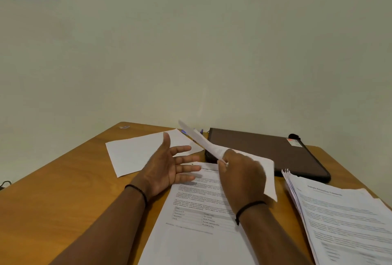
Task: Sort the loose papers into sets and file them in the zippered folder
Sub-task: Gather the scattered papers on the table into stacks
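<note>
My right hand [241,171] grips a white sheet [203,140] lifted off the table, its far end blurred and tilted up toward the wall. My left hand [169,165] hovers with straight, spread fingers just left of it, above a printed page [197,222] with text and a table lying in front of me. A fanned stack of printed papers [343,218] lies at the right. A sheet showing a blank face [135,152] rests farther left. The brown zippered folder [267,150] lies closed at the back of the table, behind my right hand.
The wooden table [63,196] butts against a pale wall. A pen with a purple part [185,132] peeks out behind the lifted sheet. A small scrap [124,127] lies near the far left corner. A black cable [5,184] sits at the left edge.
</note>
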{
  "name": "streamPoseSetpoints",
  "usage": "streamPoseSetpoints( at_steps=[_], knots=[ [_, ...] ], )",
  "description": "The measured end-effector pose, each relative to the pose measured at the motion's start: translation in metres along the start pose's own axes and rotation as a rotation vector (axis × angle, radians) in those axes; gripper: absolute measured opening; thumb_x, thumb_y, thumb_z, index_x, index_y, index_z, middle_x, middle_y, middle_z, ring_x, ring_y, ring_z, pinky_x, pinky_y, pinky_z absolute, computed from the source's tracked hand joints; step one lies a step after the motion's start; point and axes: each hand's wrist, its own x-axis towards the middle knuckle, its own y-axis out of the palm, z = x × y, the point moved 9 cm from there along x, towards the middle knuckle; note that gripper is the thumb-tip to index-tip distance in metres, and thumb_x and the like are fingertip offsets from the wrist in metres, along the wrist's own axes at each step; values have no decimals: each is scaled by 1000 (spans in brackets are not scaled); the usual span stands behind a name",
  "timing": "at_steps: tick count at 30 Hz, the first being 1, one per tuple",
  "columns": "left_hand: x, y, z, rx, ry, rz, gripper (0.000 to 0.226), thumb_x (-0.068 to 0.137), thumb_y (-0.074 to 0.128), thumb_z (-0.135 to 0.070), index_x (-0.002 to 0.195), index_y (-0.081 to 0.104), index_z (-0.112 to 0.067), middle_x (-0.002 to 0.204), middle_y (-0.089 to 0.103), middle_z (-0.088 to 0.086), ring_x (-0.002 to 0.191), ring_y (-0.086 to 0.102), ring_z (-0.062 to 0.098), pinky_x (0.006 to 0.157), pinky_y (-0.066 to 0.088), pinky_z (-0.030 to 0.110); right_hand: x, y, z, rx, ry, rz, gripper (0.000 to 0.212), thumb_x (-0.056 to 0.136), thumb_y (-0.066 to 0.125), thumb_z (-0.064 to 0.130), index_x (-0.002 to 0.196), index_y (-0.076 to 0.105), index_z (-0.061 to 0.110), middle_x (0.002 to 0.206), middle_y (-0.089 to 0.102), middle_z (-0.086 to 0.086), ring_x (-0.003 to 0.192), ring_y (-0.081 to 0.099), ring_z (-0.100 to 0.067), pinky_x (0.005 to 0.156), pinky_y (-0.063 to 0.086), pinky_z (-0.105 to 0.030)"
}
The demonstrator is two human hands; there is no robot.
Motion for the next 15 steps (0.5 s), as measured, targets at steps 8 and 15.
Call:
streamPoseSetpoints(
  at_steps=[8,15],
  knots=[
    [3,2,6,338,77,-159,38,88,73,-21,124,61,-13,121,70,11,105,70,33,96,54,51,-32,40,65,276,-339,425,35,99,40,42,94,69,24,92,70,3,82,61,-16,69,42,-30],
    [-9,-4,2,509,118,-340,14,84,64,0,93,74,-1,85,70,30,48,50,22,49,39,28,-24,32,44,592,-193,264,35,91,45,49,76,65,24,71,67,11,65,58,-9,62,49,-29]
  ],
)
